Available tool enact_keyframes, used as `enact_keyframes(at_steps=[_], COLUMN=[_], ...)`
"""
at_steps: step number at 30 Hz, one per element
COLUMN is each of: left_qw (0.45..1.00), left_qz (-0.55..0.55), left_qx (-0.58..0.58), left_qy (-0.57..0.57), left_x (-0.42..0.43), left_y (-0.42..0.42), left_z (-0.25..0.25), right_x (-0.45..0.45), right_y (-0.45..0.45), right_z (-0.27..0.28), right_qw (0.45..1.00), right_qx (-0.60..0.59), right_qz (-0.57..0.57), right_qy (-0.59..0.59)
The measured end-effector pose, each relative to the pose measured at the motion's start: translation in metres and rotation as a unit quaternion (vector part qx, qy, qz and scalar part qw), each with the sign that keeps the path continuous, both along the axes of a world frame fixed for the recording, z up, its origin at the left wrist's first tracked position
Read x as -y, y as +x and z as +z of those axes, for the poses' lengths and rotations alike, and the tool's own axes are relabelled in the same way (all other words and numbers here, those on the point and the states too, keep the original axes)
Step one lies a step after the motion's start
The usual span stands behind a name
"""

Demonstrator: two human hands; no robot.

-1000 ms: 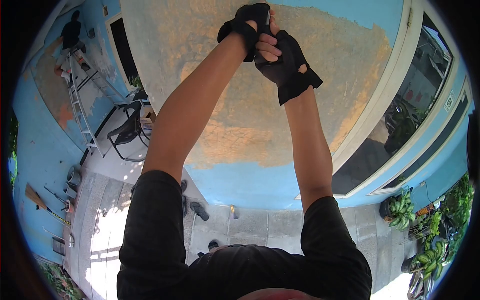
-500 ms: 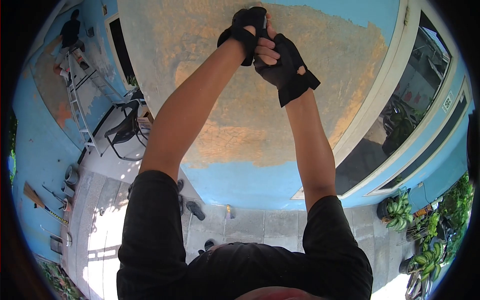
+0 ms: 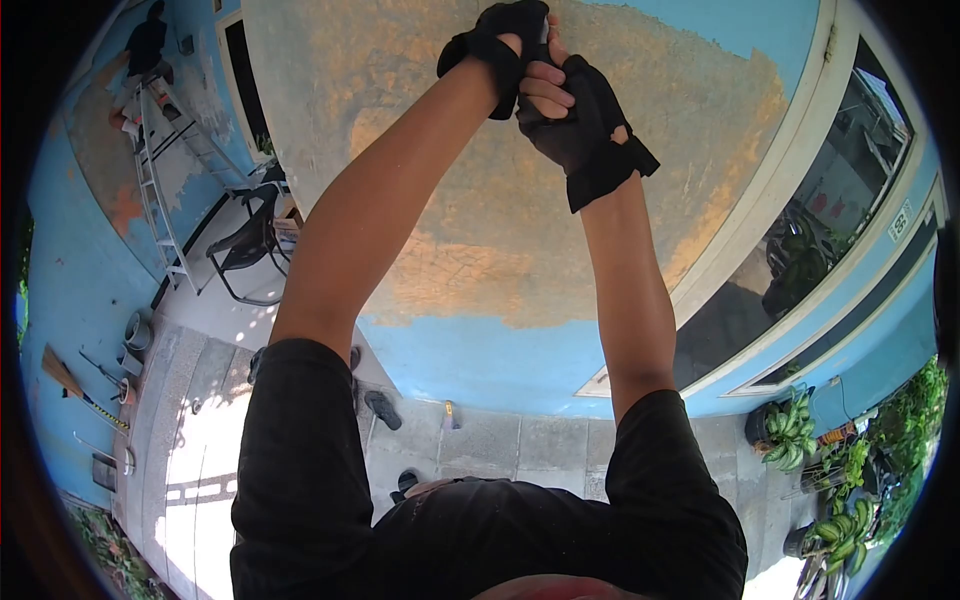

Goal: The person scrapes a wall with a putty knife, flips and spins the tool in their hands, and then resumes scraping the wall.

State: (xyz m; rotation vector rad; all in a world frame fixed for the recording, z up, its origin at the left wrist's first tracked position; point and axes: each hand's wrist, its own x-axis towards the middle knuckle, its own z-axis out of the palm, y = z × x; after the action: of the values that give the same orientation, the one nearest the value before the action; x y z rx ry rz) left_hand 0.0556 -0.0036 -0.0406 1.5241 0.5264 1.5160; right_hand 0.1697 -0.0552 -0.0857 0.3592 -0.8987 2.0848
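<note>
Both my hands wear black fingerless gloves and are raised together in front of a wall [image 3: 470, 200] whose blue paint is stripped to a grey and orange patch. My left hand [image 3: 503, 45] is at the top, bent at the wrist, closed, its fingers mostly hidden behind the glove. Just below and to the right, my right hand [image 3: 570, 108] is closed with its fingers curled inward. A sliver of something greyish shows between the two hands; its kind is hidden by the gloves.
A person [image 3: 147, 48] is up on a stepladder [image 3: 155, 205] at far left, near a black chair [image 3: 246, 240]. A window [image 3: 800, 220] is on the right, above potted plants [image 3: 790, 432]. A sandal [image 3: 382, 409] and a small yellow-ended object [image 3: 449, 414] lie on the paving.
My hands, still close together, have shifted slightly up and to the right in view. The view has tilted a little. Both hands stay closed.
</note>
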Motion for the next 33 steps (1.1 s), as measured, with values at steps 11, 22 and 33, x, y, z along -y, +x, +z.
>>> enact_keyframes(at_steps=[11, 22, 33], left_qw=[0.954, 0.974, 0.958], left_qz=[0.268, 0.123, -0.018], left_qx=[-0.132, -0.021, -0.007], left_qy=[0.032, -0.190, -0.286], left_x=[-0.016, 0.064, 0.032], left_y=[0.000, 0.007, -0.011], left_z=[0.007, 0.027, 0.023], right_x=[-0.005, -0.005, 0.010], right_y=[0.003, -0.004, -0.011], right_z=[-0.001, 0.006, 0.017], right_qw=[1.000, 0.999, 0.999], right_qx=[0.013, 0.024, 0.004], right_qz=[0.018, -0.025, -0.028], right_qy=[0.020, -0.005, -0.022])
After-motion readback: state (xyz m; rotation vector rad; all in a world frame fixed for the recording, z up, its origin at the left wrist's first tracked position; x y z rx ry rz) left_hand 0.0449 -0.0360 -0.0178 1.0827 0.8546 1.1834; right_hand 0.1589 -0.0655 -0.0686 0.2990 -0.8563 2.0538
